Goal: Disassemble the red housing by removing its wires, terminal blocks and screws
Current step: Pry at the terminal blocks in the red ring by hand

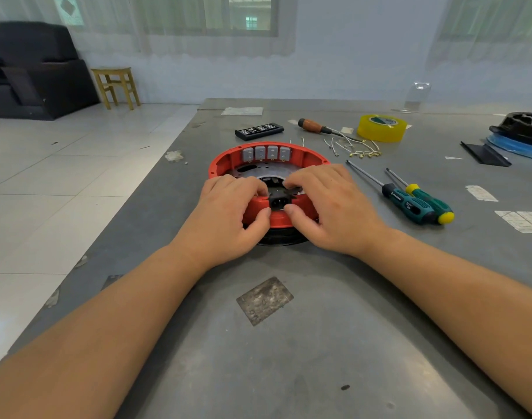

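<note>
On a grey table (289,343), the left hand (228,213) and right hand (325,207) sit close together, each gripping the near rim of the red housing (228,160) beside its black socket (279,202); pressing evenly from both sides should free it without cracking the plastic.

1. No text can be read anywhere.
2. The green screwdriver (408,202) handle carries pale lettering, too blurred to make out.
3. The yellow tape roll (381,127) has a green-and-white label, illegible.
</note>
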A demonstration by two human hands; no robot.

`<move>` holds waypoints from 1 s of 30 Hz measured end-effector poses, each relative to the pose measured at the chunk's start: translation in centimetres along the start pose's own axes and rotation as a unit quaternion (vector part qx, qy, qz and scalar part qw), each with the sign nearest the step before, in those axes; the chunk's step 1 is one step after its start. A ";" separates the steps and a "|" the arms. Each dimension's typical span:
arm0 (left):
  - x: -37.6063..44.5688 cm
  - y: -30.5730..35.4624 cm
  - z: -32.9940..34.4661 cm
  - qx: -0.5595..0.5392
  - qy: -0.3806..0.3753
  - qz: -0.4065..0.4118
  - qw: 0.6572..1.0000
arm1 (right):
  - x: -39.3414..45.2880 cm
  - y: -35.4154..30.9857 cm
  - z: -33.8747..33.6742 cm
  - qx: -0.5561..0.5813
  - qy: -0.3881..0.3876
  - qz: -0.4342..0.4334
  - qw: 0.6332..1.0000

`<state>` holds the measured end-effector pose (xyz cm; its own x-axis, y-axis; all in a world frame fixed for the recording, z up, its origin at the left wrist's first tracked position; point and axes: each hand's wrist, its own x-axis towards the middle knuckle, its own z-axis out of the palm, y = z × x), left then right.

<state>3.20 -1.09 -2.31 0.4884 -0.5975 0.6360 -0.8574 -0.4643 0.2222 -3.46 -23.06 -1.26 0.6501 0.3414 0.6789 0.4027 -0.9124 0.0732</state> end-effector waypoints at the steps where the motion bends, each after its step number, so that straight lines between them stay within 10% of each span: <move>1: 0.0 0.2 -0.2 0.004 0.000 0.004 1.000 | -0.2 0.4 -0.2 -0.021 -0.006 0.001 1.000; 8: 1.3 1.6 -1.0 0.075 -0.004 0.072 0.995 | -0.4 0.3 0.0 0.020 -0.046 0.012 0.999; 18: 5.6 2.4 -2.8 0.220 -0.212 0.082 0.949 | -0.3 0.3 0.1 0.050 -0.054 0.023 0.997; 30: 4.3 2.6 -1.7 0.282 -0.177 0.115 0.936 | -0.2 0.0 0.2 0.051 -0.041 0.021 0.998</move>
<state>2.80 -3.77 2.31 0.4095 -0.8571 0.3126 -0.7737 -0.5078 -0.3789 -3.49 -23.05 -1.53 0.7165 0.3237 0.6180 0.4341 -0.9003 -0.0317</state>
